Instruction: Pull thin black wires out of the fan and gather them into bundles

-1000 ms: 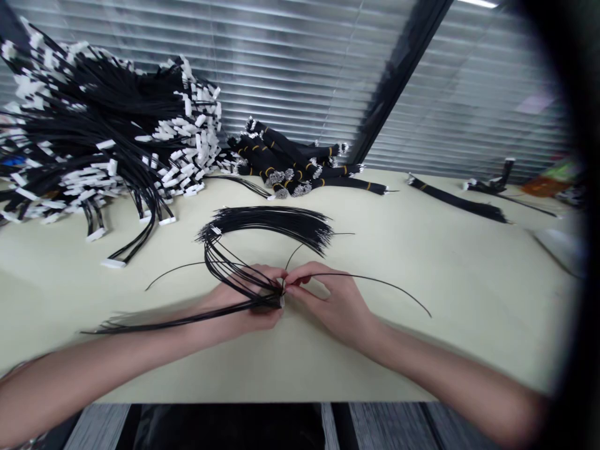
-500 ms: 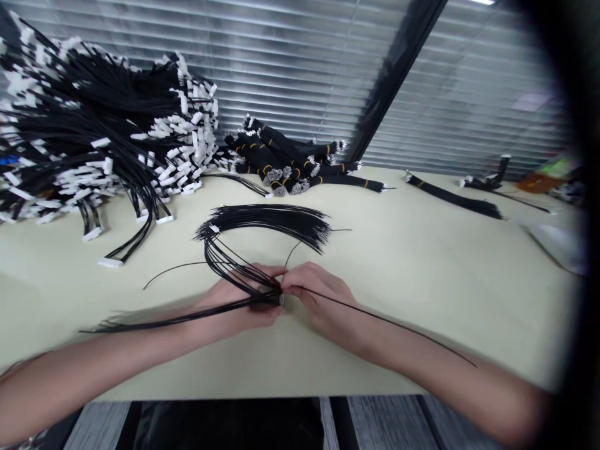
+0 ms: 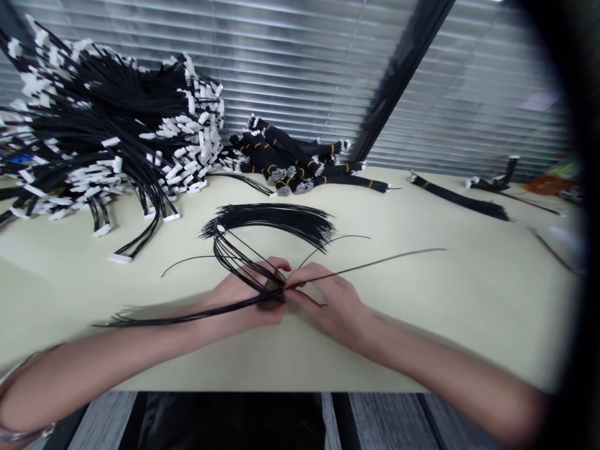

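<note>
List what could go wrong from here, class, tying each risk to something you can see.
1. The single wire pinched by the right hand is long and thin; its free end might snag or bend.
2. The looped wires run from the left hand up to the loose bundle, so a tug might disturb it.
3. That bundle shows no band, so its strands could scatter.

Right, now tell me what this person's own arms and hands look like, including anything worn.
The left hand and right hand are both without gloves. The left forearm and right forearm are bare, with no sleeve in view. A silvery band shows by the left forearm in the lower left corner, perhaps jewellery; it is too blurred to tell.
</note>
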Available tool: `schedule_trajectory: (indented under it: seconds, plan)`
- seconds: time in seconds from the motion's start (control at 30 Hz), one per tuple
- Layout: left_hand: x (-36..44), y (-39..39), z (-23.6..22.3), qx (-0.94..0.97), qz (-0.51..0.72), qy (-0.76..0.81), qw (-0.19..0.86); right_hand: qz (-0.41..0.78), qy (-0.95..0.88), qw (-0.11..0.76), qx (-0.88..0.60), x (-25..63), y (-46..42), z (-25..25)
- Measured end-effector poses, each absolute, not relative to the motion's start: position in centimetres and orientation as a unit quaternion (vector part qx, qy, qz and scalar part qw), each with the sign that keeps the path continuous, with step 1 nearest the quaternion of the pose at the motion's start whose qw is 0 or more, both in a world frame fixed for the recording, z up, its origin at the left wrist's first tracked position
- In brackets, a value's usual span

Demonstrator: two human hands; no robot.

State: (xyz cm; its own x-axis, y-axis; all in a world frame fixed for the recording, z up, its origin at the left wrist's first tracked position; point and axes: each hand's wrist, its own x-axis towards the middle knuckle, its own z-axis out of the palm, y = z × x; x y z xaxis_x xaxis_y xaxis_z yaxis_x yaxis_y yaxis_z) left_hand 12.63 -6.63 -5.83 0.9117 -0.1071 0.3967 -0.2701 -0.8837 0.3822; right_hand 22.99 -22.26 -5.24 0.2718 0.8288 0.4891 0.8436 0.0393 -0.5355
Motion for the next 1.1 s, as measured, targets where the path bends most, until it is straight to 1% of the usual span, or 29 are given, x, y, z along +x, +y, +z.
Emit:
schedule_trajectory:
  seconds: [0.13,0.23,0.43,0.63,0.93,1.1]
  plan:
    - [12.5,-6.6,-5.6,0.948,0.189,-0.096,0.238,0.023,-0.548,0.424,-0.721,23.0,-22.2,-5.0]
    - [12.5,-6.6,-5.7,0.943,0.191,-0.099,0.253,0.017,-0.544,0.436,-0.717,23.2,-22.2,-4.8]
    - [12.8,-6.5,-6.1,0.940,0.196,-0.099,0.259,-0.029,-0.570,0.422,-0.704,23.2,-22.1,-4.9]
    - [12.7,-6.5,-6.2,0.943,0.188,-0.091,0.261,-0.034,-0.577,0.422,-0.699,23.1,-21.9,-5.0]
    - [12.5,-6.4,-5.6,0.947,0.168,-0.086,0.260,0.058,-0.556,0.410,-0.720,22.8,-22.4,-4.5]
    - [12.7,-6.4,-5.5,0.947,0.170,-0.100,0.255,0.090,-0.538,0.430,-0.720,22.7,-22.3,-4.2]
